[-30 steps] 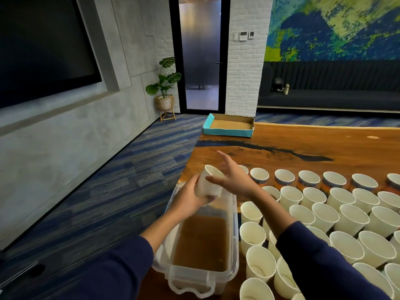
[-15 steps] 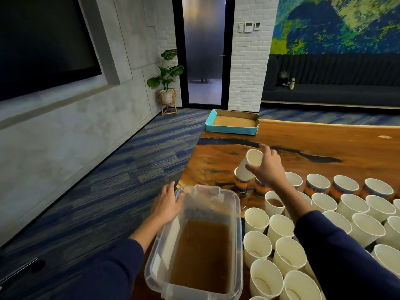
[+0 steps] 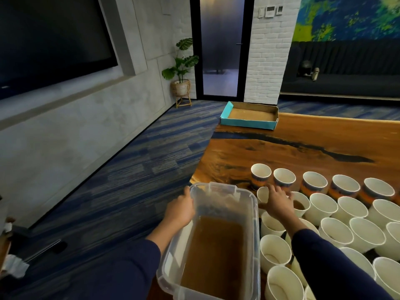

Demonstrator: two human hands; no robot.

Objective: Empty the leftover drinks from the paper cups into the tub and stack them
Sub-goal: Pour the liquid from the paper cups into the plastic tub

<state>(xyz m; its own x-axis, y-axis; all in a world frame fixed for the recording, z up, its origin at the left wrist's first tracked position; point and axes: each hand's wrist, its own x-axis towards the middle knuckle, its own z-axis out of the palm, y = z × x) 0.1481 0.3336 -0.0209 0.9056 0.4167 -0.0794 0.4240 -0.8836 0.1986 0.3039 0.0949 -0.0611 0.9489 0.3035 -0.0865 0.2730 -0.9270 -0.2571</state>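
A clear plastic tub (image 3: 255, 224) holding brown liquid stands at the table's left edge. My left hand (image 3: 180, 210) holds the tub's far left rim. Several white paper cups (image 3: 337, 232) crowd the table to the right of the tub. At the back left of them is a short stack of cups (image 3: 260, 175) with a dark orange band. My right hand (image 3: 279, 201) hovers with spread fingers over a partly hidden cup (image 3: 262, 194) just in front of that stack, holding nothing. Beside it, a cup (image 3: 300, 205) contains brown drink.
A teal cardboard box lid (image 3: 249, 121) lies at the far end of the wooden table (image 3: 270, 152). The table's left edge drops to blue carpet (image 3: 129, 180). A potted plant (image 3: 181, 83) stands by the glass door.
My right hand has let go of the cup it set on the back-left stack and drawn back down to the cups beside the tub. The left hand stays on the tub's rim.
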